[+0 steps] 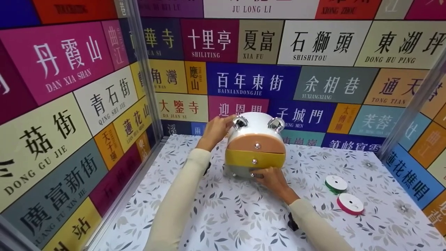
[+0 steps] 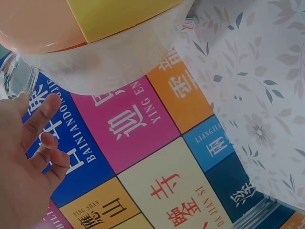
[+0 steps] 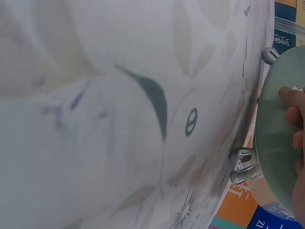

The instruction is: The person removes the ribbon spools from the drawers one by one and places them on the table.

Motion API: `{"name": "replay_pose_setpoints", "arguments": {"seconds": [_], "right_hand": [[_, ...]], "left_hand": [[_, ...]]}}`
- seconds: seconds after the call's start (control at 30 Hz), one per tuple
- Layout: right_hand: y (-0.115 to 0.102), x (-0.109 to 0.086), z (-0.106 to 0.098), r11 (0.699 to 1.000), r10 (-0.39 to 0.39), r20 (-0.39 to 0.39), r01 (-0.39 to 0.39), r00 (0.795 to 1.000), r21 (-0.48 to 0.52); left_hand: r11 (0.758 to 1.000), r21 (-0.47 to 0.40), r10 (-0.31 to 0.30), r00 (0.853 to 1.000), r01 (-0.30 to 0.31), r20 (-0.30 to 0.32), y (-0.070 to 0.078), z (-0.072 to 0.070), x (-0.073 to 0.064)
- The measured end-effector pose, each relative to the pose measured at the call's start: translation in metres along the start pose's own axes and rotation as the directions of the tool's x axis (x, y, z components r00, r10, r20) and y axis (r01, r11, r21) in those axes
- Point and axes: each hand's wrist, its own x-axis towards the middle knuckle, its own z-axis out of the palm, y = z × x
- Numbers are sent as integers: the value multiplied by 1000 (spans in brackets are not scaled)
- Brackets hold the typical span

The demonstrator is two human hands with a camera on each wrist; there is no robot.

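A small rounded drawer box (image 1: pixel 258 122) with a white shell stands on the table. Its front has a peach drawer (image 1: pixel 240 144), a yellow drawer (image 1: pixel 240 157) and a grey-green bottom drawer (image 1: pixel 238 170), each with a silver knob. Two silver, eye-shaped ornaments sit on top. My left hand (image 1: pixel 214 130) touches the left ornament (image 1: pixel 240 122) with a fingertip; its other fingers are loosely bent in the left wrist view, and the thumb is hidden. At the bottom drawer, my right hand (image 1: pixel 273 177) pinches the knob (image 3: pixel 296 88). Small silver feet (image 3: pixel 244 158) show under the box.
Right of the box, a green ribbon spool (image 1: pixel 336 183) and a red ribbon spool (image 1: pixel 350 204) lie on the floral tablecloth (image 1: pixel 226 216). Walls of coloured sign panels (image 1: pixel 252 80) rise behind and at both sides, with metal posts (image 1: pixel 144 66) at the corners.
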Motion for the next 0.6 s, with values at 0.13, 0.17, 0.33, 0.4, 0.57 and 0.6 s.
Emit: {"name": "replay_pose_setpoints", "arguments": {"seconds": [0.13, 0.17, 0.33, 0.4, 0.57, 0.6], "right_hand": [[-1, 1, 3, 999, 22, 17, -23, 1000, 32], [-1, 1, 3, 999, 25, 19, -26, 999, 39], [-1, 2, 2, 1000, 7, 18, -8, 1000, 27], [-1, 1, 2, 1000, -9, 14, 9, 1000, 19], [0, 2, -1, 999, -27, 40, 26, 999, 22], [1, 3, -1, 999, -33, 49, 32, 998, 14]], "left_hand": [[1000, 1, 2, 1000, -2, -2, -1, -2, 0], [1000, 4, 4, 1000, -4, -8, -1, -2, 0], [1000, 10, 9, 1000, -8, -21, -1, -1, 0], [1000, 16, 6, 1000, -6, -14, -1, -1, 0], [1000, 24, 0, 1000, 0, 0, -2, 0, 0], [1000, 23, -2, 1000, 2, 3, -1, 0, 0]]}}
